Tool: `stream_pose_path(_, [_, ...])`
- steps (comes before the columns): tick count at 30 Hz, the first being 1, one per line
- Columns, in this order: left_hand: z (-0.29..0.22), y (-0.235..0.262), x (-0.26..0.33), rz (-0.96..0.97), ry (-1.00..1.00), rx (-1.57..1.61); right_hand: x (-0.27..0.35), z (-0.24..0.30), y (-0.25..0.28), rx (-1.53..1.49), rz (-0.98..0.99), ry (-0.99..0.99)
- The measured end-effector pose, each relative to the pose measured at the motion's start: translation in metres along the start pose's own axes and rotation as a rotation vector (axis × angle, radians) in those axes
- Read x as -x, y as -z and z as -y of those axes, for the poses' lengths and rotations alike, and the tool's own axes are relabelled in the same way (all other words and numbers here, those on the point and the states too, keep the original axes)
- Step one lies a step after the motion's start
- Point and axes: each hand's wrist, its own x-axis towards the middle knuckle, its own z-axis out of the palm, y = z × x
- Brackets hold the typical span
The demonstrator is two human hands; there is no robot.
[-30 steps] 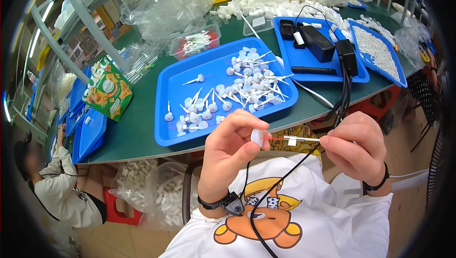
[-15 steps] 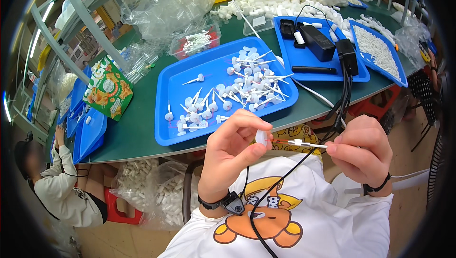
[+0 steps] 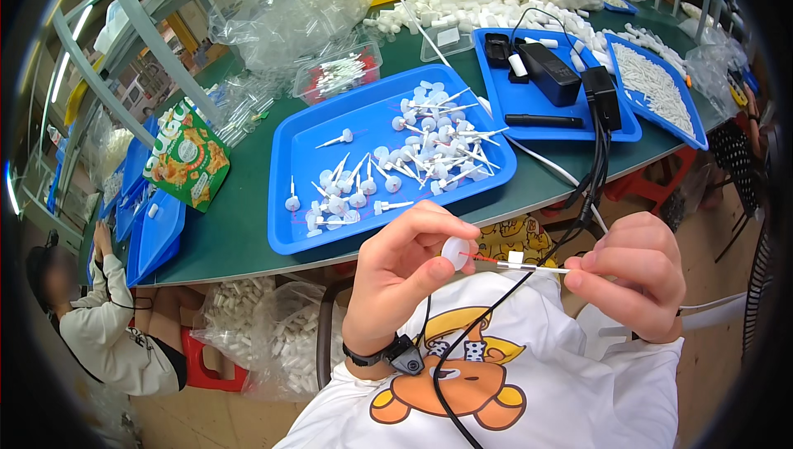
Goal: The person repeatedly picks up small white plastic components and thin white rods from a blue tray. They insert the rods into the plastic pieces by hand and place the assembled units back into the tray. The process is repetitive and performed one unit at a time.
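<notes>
1. Left hand [image 3: 392, 275]: bending inward, pinching a round, translucent white disc [image 3: 454, 252] between thumb and fingers.
2. Right hand [image 3: 638, 274]: staying apart from the left, gripping the right end of a slim white rod with a shiny section [image 3: 549, 270] between thumb and fingertips.
3. Thin red strand [image 3: 483, 259]: running from the disc toward the rod's left end. Disc and rod are hanging in the air over the wearer's lap, just off the near edge of the dark green tabletop [image 3: 239, 209].
4. Large blue rectangular plastic tray [image 3: 310, 118]: lying beyond the hands, holding many white disc-and-stick pieces [image 3: 438, 143], mostly bunching toward the right.
5. Second blue plastic tray [image 3: 504, 100]: sitting far right, carrying a black box-shaped device [image 3: 552, 75] and a black cylindrical stick [image 3: 543, 121].
6. Third blue plastic tray [image 3: 699, 137]: resting farther right, holding small white rods [image 3: 652, 85].
7. Green printed snack packet [image 3: 198, 170]: standing left of the large tray.
8. Another person in a pale top [image 3: 116, 333]: sitting at far left.
</notes>
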Motion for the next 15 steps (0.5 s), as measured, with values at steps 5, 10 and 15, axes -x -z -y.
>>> stream_pose_path(5, [0.001,0.0024,0.0005,0.03,0.014,-0.009,-0.0003,-0.0023,-0.0004,0.002,0.046,0.003])
stream_pose_path(10, [0.0006,0.0051,0.0014,0.121,0.031,0.031,0.004,-0.0058,-0.0059,-0.009,0.042,0.011])
stream_pose_path(15, [0.0016,0.006,0.0026,0.141,0.012,-0.005,0.004,-0.0029,-0.0092,-0.006,0.047,-0.001])
